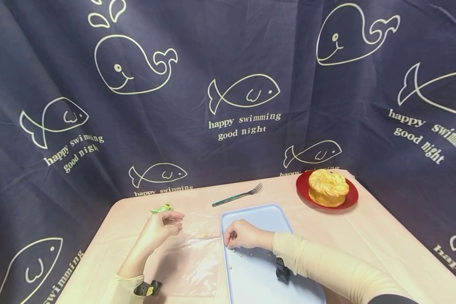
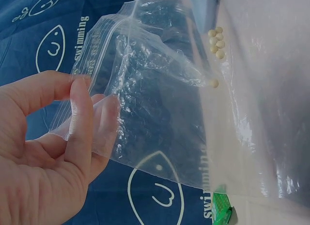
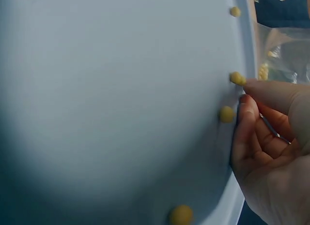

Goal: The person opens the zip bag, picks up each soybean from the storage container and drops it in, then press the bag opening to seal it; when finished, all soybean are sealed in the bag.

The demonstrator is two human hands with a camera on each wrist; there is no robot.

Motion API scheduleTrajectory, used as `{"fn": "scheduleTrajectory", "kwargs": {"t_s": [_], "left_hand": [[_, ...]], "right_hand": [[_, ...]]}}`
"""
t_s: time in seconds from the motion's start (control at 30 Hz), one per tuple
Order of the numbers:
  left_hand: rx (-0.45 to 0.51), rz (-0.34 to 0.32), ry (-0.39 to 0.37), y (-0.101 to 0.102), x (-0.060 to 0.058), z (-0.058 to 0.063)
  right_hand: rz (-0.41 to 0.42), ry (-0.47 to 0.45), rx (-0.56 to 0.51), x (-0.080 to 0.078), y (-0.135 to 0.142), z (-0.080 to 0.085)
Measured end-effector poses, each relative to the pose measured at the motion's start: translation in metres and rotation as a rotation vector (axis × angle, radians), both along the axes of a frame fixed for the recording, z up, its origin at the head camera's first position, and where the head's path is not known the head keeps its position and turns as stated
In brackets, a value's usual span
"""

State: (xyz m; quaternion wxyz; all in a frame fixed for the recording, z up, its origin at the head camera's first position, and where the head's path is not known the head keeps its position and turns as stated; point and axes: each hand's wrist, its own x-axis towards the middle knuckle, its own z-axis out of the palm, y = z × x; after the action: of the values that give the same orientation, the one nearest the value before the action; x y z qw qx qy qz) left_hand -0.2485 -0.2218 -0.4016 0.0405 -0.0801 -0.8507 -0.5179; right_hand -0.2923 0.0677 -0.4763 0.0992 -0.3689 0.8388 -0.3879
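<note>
My left hand [image 2: 63, 133] grips the zip edge of a clear zip-lock bag [image 2: 160, 113] between thumb and fingers, at the bag's mouth. Several small round yellow balls [image 2: 216, 43] lie inside the bag. Over the left edge of a light blue tray [image 1: 273, 274], my right hand [image 1: 247, 234] bends down with curled fingers. Its fingertips are right at a pair of yellow balls [image 3: 237, 78] beside the rim; I cannot tell whether they pinch one. More balls, including one nearer ball [image 3: 181, 215], lie along that side of the tray.
Behind the tray lies a fork [image 1: 237, 196] with a green handle. At the back right, a red plate [image 1: 303, 192] bears a round golden bread [image 1: 328, 188]. A green wrapper [image 1: 162, 208] is behind the left hand. A dark patterned curtain [image 1: 247, 156] hangs around the table.
</note>
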Motion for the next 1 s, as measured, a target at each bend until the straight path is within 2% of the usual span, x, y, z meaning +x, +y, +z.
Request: {"fn": "scheduleTrajectory", "kwargs": {"t_s": [0.13, 0.27, 0.43, 0.57, 0.77, 1.0], "left_hand": [[-0.001, -0.001, -0.001, 0.0, -0.001, 0.0], [0.002, -0.002, -0.001, 0.0, -0.001, 0.0], [-0.005, 0.0, 0.005, 0.0, -0.001, 0.001], [-0.007, 0.002, 0.004, 0.0, -0.001, 0.001], [0.009, -0.008, 0.005, 0.001, -0.002, 0.0], [0.005, -0.016, 0.013, 0.0, -0.002, -0.001]], "right_hand": [[-0.031, 0.001, -0.019, -0.006, 0.003, 0.006], [-0.1, 0.006, -0.073, -0.015, 0.005, 0.017], [-0.193, 0.013, -0.192, -0.024, 0.001, 0.04], [-0.231, 0.042, -0.27, -0.026, -0.007, 0.061], [-0.174, 0.067, -0.29, -0.023, -0.024, 0.077], [-0.123, 0.053, -0.244, -0.019, -0.039, 0.069]]}}
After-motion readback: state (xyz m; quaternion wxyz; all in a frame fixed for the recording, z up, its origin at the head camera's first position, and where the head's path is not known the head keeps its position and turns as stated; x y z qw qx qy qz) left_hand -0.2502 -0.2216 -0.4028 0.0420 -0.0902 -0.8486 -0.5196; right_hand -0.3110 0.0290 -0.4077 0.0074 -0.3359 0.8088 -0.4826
